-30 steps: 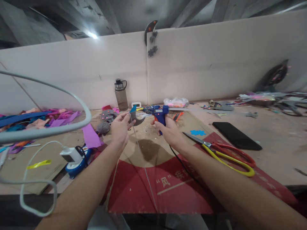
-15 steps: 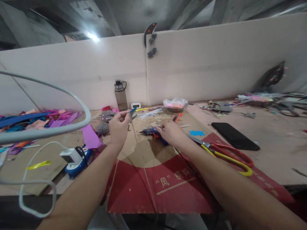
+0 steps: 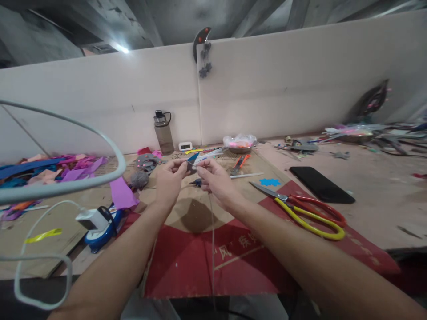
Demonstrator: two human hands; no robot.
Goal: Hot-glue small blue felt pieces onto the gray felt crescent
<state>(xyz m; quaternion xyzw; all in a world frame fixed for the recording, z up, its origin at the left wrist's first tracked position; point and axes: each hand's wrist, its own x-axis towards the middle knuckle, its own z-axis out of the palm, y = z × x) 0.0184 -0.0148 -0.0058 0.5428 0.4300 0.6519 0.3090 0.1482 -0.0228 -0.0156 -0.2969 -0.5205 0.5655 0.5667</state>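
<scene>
My left hand (image 3: 171, 180) pinches a small dark blue pointed piece (image 3: 193, 157), which looks like felt or stiff cloth. Close beside it, my right hand (image 3: 215, 180) has thumb and finger closed on a thin grey string (image 3: 212, 240) that hangs down over the cardboard's front edge. The hands nearly meet above the cardboard sheet (image 3: 180, 218). Behind and under the right hand lies a blue glue gun (image 3: 197, 182), mostly hidden, its dark nozzle pointing left. A grey ball of yarn (image 3: 139, 179) rests to the left of my left hand.
Large scissors (image 3: 310, 213) with red and yellow handles, a blue flower-like cutout (image 3: 270, 182) and a black phone (image 3: 320, 184) lie to the right. Orange-handled pliers (image 3: 240, 164) and a bottle (image 3: 163, 133) stand farther back. A white cable (image 3: 113, 171) arcs across the left, near a power strip (image 3: 102, 233).
My right hand has let go of the glue gun and moved left and up to the blue piece, now pinching the string. The view has shifted slightly.
</scene>
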